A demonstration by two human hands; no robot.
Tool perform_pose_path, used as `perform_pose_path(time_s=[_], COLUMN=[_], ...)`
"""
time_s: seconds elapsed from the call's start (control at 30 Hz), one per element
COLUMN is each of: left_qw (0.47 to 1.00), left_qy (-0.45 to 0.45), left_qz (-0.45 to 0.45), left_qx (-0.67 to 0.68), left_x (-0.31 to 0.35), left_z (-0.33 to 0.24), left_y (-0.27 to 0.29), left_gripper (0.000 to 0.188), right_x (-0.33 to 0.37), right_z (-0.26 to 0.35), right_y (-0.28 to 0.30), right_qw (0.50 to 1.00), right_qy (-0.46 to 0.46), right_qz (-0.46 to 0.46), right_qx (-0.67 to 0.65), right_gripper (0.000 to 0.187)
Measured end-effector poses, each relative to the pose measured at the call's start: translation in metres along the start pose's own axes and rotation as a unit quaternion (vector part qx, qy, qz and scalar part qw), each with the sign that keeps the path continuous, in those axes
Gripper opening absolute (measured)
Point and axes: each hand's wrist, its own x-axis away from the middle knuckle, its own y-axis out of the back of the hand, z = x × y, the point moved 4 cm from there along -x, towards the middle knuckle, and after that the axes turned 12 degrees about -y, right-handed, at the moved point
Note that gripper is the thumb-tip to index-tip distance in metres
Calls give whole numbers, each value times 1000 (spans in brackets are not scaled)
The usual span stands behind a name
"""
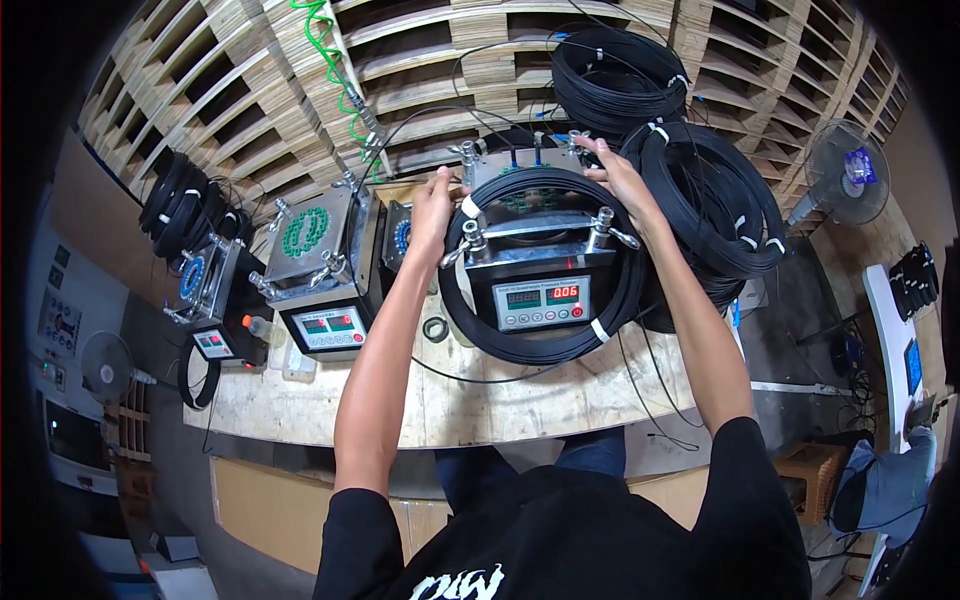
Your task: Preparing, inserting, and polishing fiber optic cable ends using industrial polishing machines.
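Note:
A coil of black cable [560, 350] with white ties is slanted around the front of the middle pressure tester [483, 300], whose lit panel shows through the ring. My left hand [434, 212] is at the coil's upper left, thumb raised and fingers apart, some hidden behind the hand. Across the ring, my right hand [618, 182] is spread at the upper right, beside the coil and close to a rear clamp knob [577, 140]. Neither hand visibly grips anything. Two front clamp knobs [474, 238] stand inside the ring. Thin cables enter the tester's top plate.
A second tester [325, 270] with a green ring pattern and a smaller one [205, 290] stand left on the wooden table [300, 405]. More black cable coils [710, 200] are piled right. A green spiral hose [322, 45] hangs behind. Loose cable ends [665, 435] trail over the front edge.

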Motion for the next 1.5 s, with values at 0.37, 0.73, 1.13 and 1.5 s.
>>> perform_pose_path(time_s=[0.37, 0.73, 1.13, 1.5], left_qw=[996, 995, 993, 994], left_qy=[19, -51, -29, -48], left_qz=[47, -17, 43, -21], left_qx=[-68, -88, -107, -94], left_x=[6, 0, -2, 3], left_z=[-14, -3, -4, -2], left_y=[-6, 3, -1, -1], left_gripper=[55, 50, 56, 56], right_x=[-13, -2, -14, 0], right_z=[-13, 0, -12, 0], right_y=[11, 1, 12, 2], right_qw=[999, 996, 996, 997], right_qy=[13, -1, 22, 8], right_qz=[-36, -37, -66, -31], right_qx=[6, 76, 62, 64], right_gripper=[66, 66, 70, 68])
